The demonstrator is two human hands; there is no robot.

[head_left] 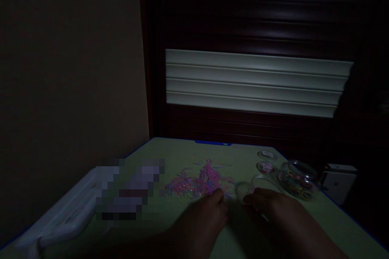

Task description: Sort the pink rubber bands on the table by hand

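Small rubber bands (200,182) lay in a loose pink-and-blue pile near the middle of the table (194,149). In the head view, the left hand (200,216) was at the pile's near edge, fingers drawn narrow; whether they held any bands could not be told. The right hand (270,210) was just beside a clear container (257,186), its grip unclear. A clear jar (299,180) of bands stood near the table's right edge.

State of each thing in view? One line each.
Pink rubber bands: loose, spread in a heap on the green table
Clear round container: open-topped, beside the right hand
Left hand: fingertips at the heap's edge, grip unclear
Right hand: fingers extended, open
Clear jar: apparently on its side, holding coloured bands
Round lid: flat on the table
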